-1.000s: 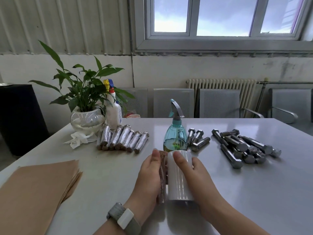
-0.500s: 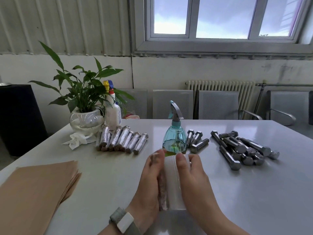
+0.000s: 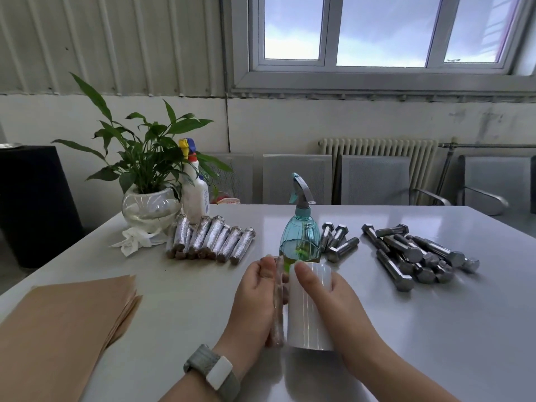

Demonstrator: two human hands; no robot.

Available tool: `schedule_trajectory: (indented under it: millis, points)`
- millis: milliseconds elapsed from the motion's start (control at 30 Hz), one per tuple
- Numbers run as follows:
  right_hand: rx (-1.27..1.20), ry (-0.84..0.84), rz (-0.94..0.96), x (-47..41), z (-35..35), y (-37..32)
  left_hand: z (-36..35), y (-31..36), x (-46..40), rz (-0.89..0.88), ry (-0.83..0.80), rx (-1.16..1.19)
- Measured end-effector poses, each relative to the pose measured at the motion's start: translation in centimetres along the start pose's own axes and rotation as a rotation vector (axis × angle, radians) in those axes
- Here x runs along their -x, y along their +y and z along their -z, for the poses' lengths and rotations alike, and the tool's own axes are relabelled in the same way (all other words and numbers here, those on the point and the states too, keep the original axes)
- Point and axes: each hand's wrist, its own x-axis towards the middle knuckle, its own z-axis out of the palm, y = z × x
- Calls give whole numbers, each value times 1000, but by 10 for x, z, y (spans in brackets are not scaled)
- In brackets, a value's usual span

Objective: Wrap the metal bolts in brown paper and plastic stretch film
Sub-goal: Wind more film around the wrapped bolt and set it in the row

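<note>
My left hand (image 3: 251, 304) grips a paper-wrapped bolt (image 3: 278, 309) that lies lengthwise at the table's near middle. Right beside it my right hand (image 3: 336, 303) holds a white roll of stretch film (image 3: 304, 320), thumb on top of the roll. Film runs from the roll onto the bolt. A row of several wrapped bolts (image 3: 211, 240) lies at the back left. Bare metal bolts (image 3: 412, 253) are piled at the right, and three more bolts (image 3: 338, 242) lie behind the spray bottle. A stack of brown paper sheets (image 3: 63, 323) sits at the near left.
A teal spray bottle (image 3: 301, 236) stands just beyond my hands. A potted plant in a glass bowl (image 3: 150, 207), a white bottle (image 3: 195, 195) and a crumpled tissue (image 3: 135, 242) are at the back left. Metal chairs (image 3: 374, 181) line the table's far side.
Half a second ago the roll lay tight against the bolt under both hands. Now it has come back to the right and shows fully again, as it did one second ago.
</note>
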Motion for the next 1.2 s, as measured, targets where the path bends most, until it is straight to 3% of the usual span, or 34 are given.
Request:
schedule_trajectory:
  millis: [133,367,467,600,700,800,933,1200]
  points:
    - [98,62,63,1,-5,0,-8,0,6,-40,76,34]
    - [205,206,-14,5,-7,0,-8,3,16,203,-119,397]
    - [340,245,-28,6,-5,-3,-9,2,14,223,-117,480]
    - [126,227,-70,4,-5,-5,-9,1,12,189,-140,382]
    - [-138,24,-176,1,0,-1,-7,1,8,118,-144,277]
    - [-178,-155,-162,3,4,0,-3,0,2,81,-125,251]
    - [-90,-67,9,3,-2,2,3,-2,-3,101,-77,240]
    - [47,100,135,8,-9,2,-1,0,0,-35,39,109]
